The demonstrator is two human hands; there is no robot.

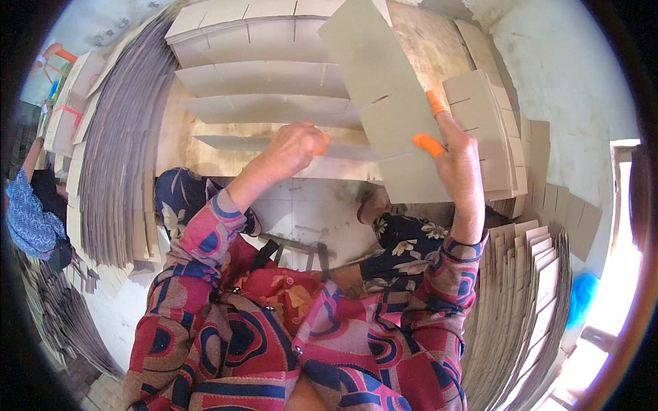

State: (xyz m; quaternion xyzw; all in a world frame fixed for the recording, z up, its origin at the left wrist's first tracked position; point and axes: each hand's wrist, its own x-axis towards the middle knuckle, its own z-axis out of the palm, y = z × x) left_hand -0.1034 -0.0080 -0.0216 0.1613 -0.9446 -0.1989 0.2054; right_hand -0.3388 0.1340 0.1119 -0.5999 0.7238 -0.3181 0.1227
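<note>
A long grey-brown cardboard strip [384, 89] with slits cut in from one edge is raised over the right part of the table. My right hand [458, 154] pinches its right edge, with orange covers on the thumb and a finger. Several slotted strips, such as this one [267, 77], stand on edge in spaced rows across the wooden table [179, 130]. By the nearest row [229, 142] is my left hand [296, 147], its fingers curled closed with an orange cover at the tip. Whatever lies between those fingers is hidden from view.
Slotted cardboard is stacked at the table's back [240, 34] and right side [480, 130]. A tall sheet stack [123, 144] flanks the left; another pile [524, 308] stands at lower right. Another person's blue patterned clothing [34, 219] shows at far left. My knees are below the table edge.
</note>
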